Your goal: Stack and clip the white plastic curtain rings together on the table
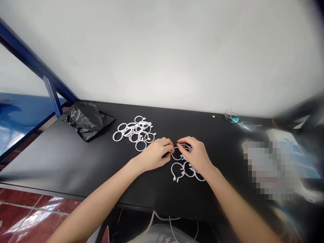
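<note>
Rings (138,131) lie loosely piled centre-left, a smaller group (182,171) centre-right; work seems midway; left hand (157,152) pinches one ring (176,159); right hand's (196,153) grip, cannot tell.

A crumpled black plastic bag (88,121) lies on the left part of the black tabletop (63,158). Near the rear edge, at right, rests an item that appears to be spectacles (235,119), with a small yellow speck (213,116) beside it. A white wall (152,57) stands behind; a blue metal frame (27,52) slopes at left. Red floor tiles (27,217) show below.
</note>
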Tool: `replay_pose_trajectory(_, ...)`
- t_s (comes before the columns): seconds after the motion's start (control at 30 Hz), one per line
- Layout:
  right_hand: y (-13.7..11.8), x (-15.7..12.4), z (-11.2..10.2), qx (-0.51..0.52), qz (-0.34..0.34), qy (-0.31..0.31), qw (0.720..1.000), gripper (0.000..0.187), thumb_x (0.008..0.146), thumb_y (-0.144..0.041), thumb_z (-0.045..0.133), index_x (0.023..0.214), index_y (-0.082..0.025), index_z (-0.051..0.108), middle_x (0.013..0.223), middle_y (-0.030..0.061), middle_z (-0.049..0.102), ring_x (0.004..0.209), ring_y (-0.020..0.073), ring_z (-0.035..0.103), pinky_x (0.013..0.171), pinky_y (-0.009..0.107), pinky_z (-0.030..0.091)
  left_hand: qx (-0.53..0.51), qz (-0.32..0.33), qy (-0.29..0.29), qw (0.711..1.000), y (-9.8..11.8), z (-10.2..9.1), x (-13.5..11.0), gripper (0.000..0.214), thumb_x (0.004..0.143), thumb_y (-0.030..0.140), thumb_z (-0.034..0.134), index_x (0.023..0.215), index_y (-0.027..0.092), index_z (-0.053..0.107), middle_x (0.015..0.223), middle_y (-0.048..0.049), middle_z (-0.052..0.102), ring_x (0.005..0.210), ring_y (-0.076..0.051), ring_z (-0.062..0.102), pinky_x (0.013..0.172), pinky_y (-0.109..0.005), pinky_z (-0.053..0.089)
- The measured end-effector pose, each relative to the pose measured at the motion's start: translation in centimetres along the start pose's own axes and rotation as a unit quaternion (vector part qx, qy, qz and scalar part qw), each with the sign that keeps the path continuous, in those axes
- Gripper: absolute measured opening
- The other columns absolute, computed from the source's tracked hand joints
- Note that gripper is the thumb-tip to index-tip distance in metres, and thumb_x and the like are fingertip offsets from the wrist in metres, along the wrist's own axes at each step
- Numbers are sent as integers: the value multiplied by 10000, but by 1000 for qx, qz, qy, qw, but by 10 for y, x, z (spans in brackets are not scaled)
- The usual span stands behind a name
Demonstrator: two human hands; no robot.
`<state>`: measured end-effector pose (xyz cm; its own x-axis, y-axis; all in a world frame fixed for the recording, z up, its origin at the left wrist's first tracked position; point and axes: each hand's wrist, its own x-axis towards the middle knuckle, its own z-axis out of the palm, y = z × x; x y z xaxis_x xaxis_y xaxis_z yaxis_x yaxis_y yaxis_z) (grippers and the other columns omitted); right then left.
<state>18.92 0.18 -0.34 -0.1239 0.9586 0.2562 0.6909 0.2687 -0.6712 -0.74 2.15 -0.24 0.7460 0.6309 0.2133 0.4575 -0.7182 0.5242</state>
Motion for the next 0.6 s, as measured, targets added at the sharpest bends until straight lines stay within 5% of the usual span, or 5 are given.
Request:
replay_pose_trajectory(0.17, 0, 1, -1, 14, 4, 9, 1000, 80, 852, -193, 622, 833, -220, 695, 841, 32, 726, 821, 222, 673, 777, 366, 524, -14, -36, 17, 999, -9, -13, -2, 179, 810, 40, 527, 865, 170, 637, 930, -50, 644, 846, -185, 592, 804, -332, 497)
replay_pose_trajectory(0.37, -11, -1, -5, 60, -10, 26, 998, 100, 886, -239, 606, 868, -224, 703, 871, 47, 732, 854, 235, 684, 801, 389, 540, -178, -110, 95, 973, -8, -36, -4, 36, 822, 163, 649, 825, 188, 676, 897, -26, 693, 848, -174, 650, 814, -319, 514)
replay_pose_trajectory(0.5, -20, -5, -5, 195, 1, -2, 981, 123, 885, -298, 636, 956, -220, 699, 929, 55, 740, 870, 224, 711, 822, 377, 577, -318, -162, 132, 925, 1, -26, 0, 168, 780, 307, 749, 793, 164, 661, 815, -37, 719, 795, -181, 683, 787, -327, 544)
replay_pose_trajectory(0.6, -24, -7, -2, 284, 23, -48, 957, 163, 846, -329, 696, 962, -214, 697, 891, 43, 719, 796, 198, 711, 757, 341, 606, -356, -154, 142, 911, 7, -10, 2, 150, 765, 243, 747, 745, 154, 627, 775, -26, 715, 744, -160, 682, 752, -301, 548)
